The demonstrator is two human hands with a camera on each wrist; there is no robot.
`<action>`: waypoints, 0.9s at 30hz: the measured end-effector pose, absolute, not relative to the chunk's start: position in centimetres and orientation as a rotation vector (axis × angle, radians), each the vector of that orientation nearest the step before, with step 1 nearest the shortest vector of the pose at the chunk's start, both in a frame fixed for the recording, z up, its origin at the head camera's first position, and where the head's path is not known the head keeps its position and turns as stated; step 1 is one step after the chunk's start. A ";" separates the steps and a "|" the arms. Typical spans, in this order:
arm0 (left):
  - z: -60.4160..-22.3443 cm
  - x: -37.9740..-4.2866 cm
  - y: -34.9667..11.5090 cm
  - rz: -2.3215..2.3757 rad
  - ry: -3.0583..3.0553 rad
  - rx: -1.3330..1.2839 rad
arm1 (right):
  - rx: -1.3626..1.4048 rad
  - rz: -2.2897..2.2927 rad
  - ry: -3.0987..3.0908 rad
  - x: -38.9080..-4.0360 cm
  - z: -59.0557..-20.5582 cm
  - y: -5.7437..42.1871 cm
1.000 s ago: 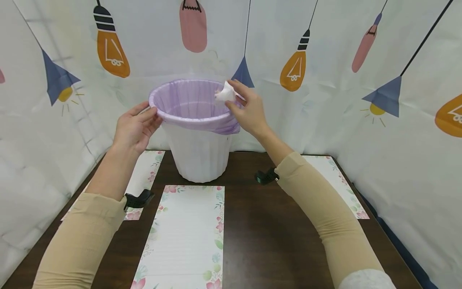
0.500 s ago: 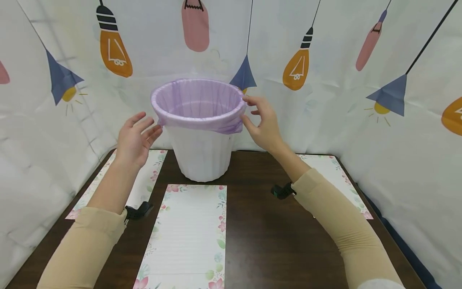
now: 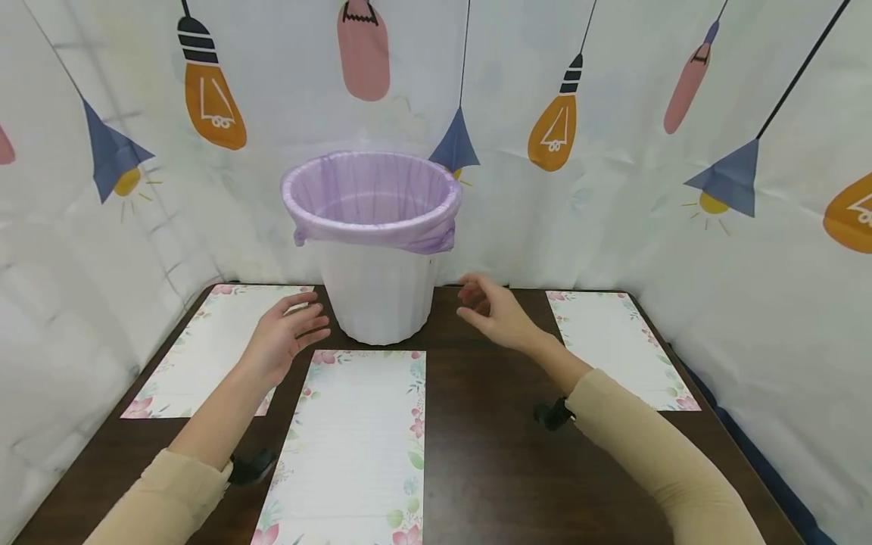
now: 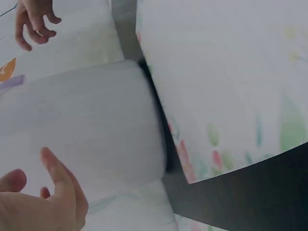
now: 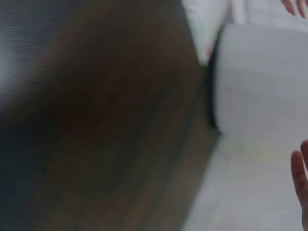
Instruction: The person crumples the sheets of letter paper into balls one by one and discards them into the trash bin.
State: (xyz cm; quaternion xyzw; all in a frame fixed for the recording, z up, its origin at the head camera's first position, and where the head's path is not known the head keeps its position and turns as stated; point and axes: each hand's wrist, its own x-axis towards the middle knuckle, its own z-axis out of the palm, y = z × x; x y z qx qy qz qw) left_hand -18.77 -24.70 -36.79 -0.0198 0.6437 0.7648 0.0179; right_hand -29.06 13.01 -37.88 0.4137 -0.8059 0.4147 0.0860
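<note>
A white trash can (image 3: pixel 378 291) stands upright near the back of the dark table, with a purple trash bag (image 3: pixel 371 231) lining it and folded over its rim. To its lower left is my left hand (image 3: pixel 282 337), fingers spread and holding nothing. My right hand (image 3: pixel 500 314) is a short way to the right of the can, its fingers loosely bent and nothing in them. In the left wrist view, the left hand (image 4: pixel 53 197) overlaps the can's side (image 4: pixel 82 125). The right wrist view catches only some right-hand fingers (image 5: pixel 299 178) at its edge.
Flower-bordered paper sheets lie on the dark table (image 3: pixel 490 469): one in front of the can (image 3: pixel 354 446), one at left (image 3: pixel 204 348), one at right (image 3: pixel 620 348). A printed curtain (image 3: pixel 613 227) hangs close behind the table and along its sides.
The right hand held a crumpled white tissue at the can's rim; that tissue is out of sight now. Both hands have left the rim and moved down toward the table.
</note>
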 end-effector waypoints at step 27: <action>-41.1 -17.2 -24.1 1.939 2.123 0.061 | 1.782 0.670 -2.862 -25.5 -44.6 8.1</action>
